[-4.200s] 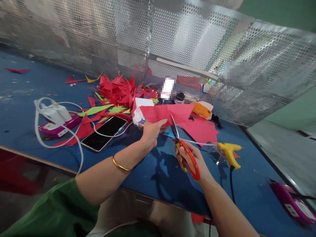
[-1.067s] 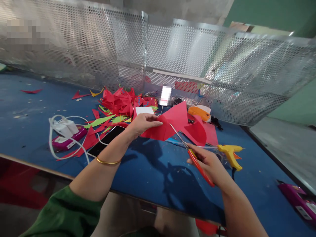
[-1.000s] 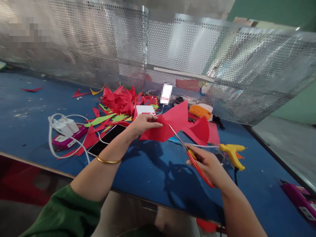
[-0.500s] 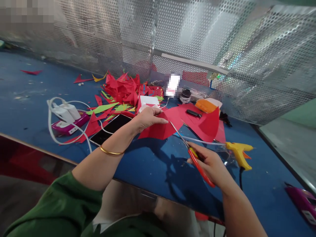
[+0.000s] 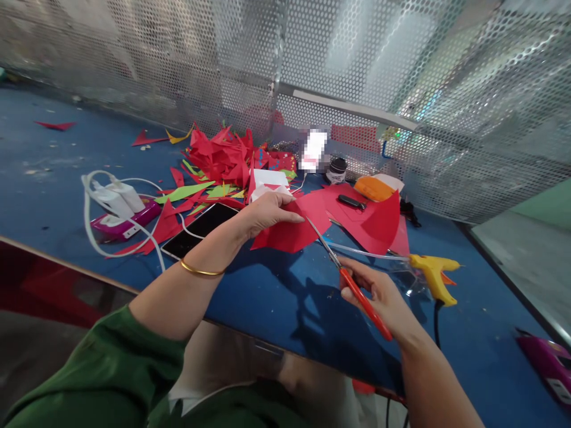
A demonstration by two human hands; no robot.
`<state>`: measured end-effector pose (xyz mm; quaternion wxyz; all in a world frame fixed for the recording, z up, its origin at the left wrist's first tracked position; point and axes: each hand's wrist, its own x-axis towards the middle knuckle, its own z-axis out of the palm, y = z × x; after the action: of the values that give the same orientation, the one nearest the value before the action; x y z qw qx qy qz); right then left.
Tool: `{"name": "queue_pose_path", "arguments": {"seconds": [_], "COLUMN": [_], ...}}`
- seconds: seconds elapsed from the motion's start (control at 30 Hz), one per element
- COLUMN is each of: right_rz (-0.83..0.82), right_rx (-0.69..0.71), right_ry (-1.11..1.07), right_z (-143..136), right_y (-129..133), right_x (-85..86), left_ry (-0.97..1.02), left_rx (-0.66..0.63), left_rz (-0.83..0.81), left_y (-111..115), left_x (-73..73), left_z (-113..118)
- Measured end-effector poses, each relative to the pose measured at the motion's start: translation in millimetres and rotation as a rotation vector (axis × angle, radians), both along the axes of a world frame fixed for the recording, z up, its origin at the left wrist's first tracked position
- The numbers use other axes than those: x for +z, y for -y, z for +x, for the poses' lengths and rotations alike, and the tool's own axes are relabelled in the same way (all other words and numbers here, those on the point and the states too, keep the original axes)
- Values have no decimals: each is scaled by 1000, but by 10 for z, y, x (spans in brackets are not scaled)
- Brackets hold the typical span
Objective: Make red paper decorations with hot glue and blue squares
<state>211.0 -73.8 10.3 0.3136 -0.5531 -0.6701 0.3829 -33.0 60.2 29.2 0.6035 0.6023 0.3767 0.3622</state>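
My left hand (image 5: 272, 213) pinches a piece of red paper (image 5: 292, 232) between thumb and fingers, holding it above the blue table. A gold bangle is on that wrist. In my right hand (image 5: 375, 291) is a pair of scissors (image 5: 359, 297) with red handles, the fingers wrapped round them. The blades point up and left, and their tips meet the right part of the red paper. Just beyond lies more red paper (image 5: 379, 223), its right side curled up, with a small black object (image 5: 351, 202) on top, perhaps a cutter or key fob.
A yellow glue gun (image 5: 432, 273) lies to the right. Red and green paper scraps (image 5: 218, 154) pile up at the back left, near a dark-screened tablet or phone (image 5: 200, 229) and a purple power strip (image 5: 120, 223) with white cables. A lit phone (image 5: 313, 148) leans near the perforated metal screen.
The scissors have turned slightly in my right hand, and their handles look closer together. My left hand and the paper stay nearly in place.
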Motion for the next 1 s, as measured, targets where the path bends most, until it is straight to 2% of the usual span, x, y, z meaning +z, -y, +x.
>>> {"name": "queue_pose_path", "arguments": {"seconds": [0.13,0.7,1.0], "right_rz": [0,-9,58], "right_rx": [33,80,83], "right_ry": [-1,-70,6], "right_z": [-13,-67,-13], "right_y": [-2,7,-12], "right_x": [-1,-35,-110], "left_ry": [9,61,64], "left_rx": [-33,-37,-30], "left_rz": [-32,-122,-131], "left_y": [-4,-1,0], "left_x": [-18,-19,-23], "left_z": [11,20,12]}}
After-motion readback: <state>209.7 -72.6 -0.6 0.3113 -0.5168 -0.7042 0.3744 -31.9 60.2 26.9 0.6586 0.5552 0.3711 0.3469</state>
